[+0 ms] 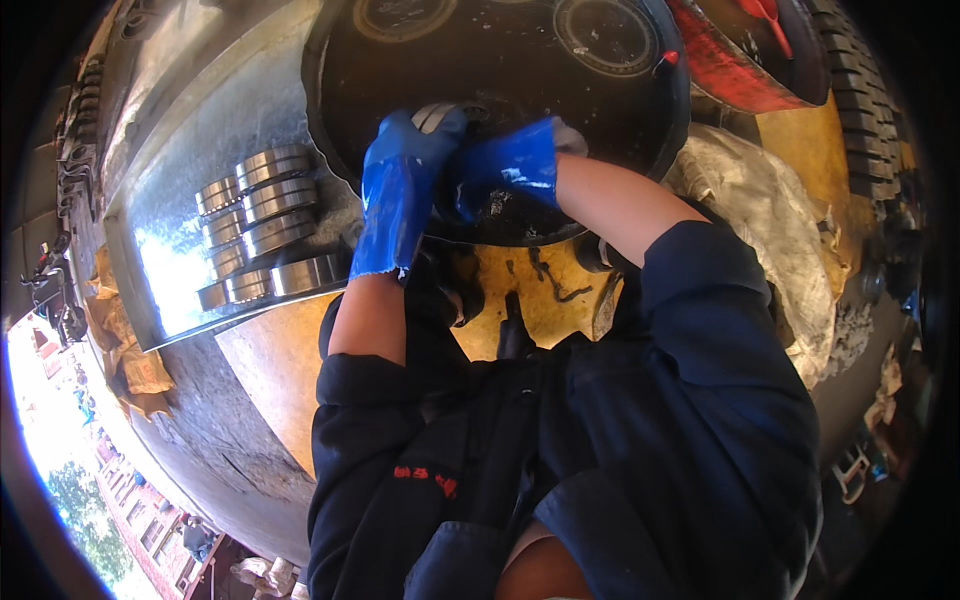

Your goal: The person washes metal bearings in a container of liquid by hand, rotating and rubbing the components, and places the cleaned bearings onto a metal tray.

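In the head view, we had our blue-gloved left hand over the round black basin, its grip clasped about a steel ring inside the rim. Our gloved right hand reached in just beside it, low and shaded; we could not tell whether its grip was clenched or released. To our left, stacked steel rings rested on a metal sheet; to our right lay a pale sack.
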### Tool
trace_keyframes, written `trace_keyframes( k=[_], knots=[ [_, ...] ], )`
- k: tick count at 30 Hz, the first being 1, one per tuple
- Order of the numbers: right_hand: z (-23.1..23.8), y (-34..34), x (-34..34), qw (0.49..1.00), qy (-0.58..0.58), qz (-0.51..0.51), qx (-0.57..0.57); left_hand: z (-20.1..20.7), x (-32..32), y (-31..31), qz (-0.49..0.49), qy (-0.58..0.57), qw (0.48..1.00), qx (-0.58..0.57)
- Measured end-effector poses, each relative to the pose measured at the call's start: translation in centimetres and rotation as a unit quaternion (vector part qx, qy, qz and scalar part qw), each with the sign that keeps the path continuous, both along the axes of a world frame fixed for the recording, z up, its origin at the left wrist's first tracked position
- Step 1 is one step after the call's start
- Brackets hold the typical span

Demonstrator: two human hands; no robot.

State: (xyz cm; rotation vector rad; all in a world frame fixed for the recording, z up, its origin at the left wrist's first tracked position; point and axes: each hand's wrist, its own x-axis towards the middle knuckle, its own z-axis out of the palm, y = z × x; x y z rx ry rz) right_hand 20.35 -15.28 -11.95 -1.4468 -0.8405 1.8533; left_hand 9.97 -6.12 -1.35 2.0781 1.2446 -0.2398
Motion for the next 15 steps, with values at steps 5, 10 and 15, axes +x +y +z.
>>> trace_keyframes(
  k=[5,10,15],
  knots=[
    [-5.9,0.2,-1.9,0.874,-0.413,0.116,0.227,-1.1,0.5,-0.3,-0.056,-0.06,0.996,0.03],
    [-2.9,0.0,-3.4,0.966,-0.079,-0.178,0.173,-1.3,0.7,-0.2,0.037,-0.007,0.999,0.03],
    [1.1,-2.5,-2.2,0.96,0.067,-0.261,0.075,-0.6,-0.3,-0.5,0.044,-0.032,0.999,0.007]
  ],
)
